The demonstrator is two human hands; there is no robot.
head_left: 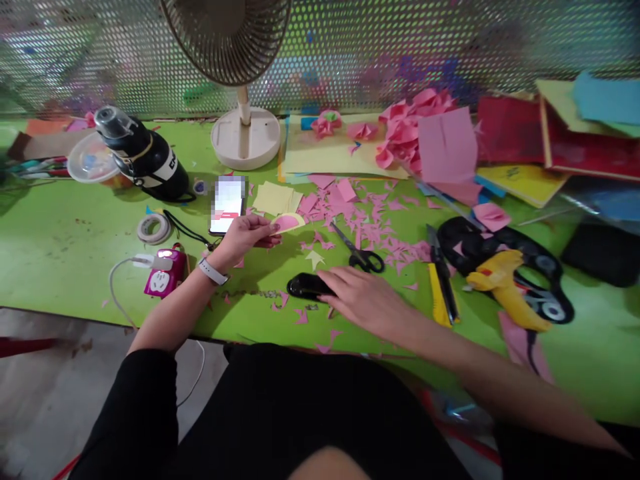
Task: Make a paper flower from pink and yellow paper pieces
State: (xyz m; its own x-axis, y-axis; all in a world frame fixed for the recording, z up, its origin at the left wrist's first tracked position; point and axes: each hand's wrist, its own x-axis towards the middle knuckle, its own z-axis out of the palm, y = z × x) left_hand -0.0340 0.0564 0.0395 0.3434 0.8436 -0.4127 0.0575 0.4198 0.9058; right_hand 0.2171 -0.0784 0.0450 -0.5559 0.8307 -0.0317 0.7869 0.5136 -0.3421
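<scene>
My left hand [245, 237] pinches a folded pink and yellow paper piece [289, 222] above the green table [65, 240]. A white watch sits on that wrist. My right hand [367, 300] lies flat on the table, its fingertips resting on a black stapler [306, 287]. Black-handled scissors [357, 250] lie just beyond the right hand, among several pink paper scraps [373, 220]. A small yellow star-shaped scrap [315, 259] lies between the two hands.
A phone [227, 203] with a lit screen, a tape roll [153, 229], a pink power socket [164, 272] and a black bottle [145, 157] sit at left. A fan [240, 80] stands at the back. A yellow glue gun [505, 287], a yellow cutter [443, 287] and stacked coloured papers [520, 173] lie at right.
</scene>
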